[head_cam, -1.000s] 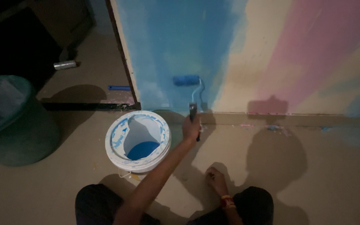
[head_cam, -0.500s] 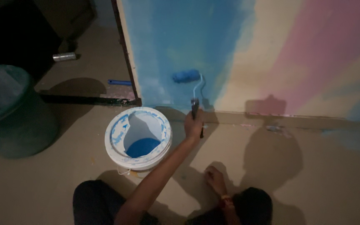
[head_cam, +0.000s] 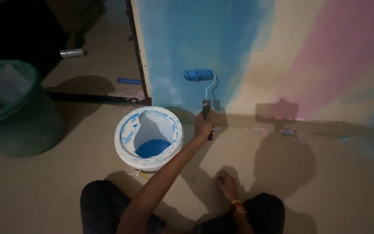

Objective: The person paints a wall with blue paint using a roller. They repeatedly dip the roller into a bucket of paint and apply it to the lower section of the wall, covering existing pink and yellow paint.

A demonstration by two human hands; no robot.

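A dim room under redecoration: a wall (head_cam: 282, 52) half-coated in blue, cream and pink bands, a white paint bucket (head_cam: 149, 138) of blue paint on the bare floor (head_cam: 44, 186), a paint roller (head_cam: 198, 75) against the wall.

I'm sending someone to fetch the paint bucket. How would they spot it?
Find the blue-painted wall; on the floor below its corner stands a round white paint bucket, blue paint pooled inside. Unlike the big green bin to its left, it is small, white and paint-smeared.

Bucket (head_cam: 148, 138) on floor (head_cam: 44, 190) at centre; roller (head_cam: 198, 75) against wall (head_cam: 221, 39) at 1 o'clock from it — bin (head_cam: 16, 108) at 9 o'clock, tape roll (head_cam: 72, 53) at 11 o'clock.
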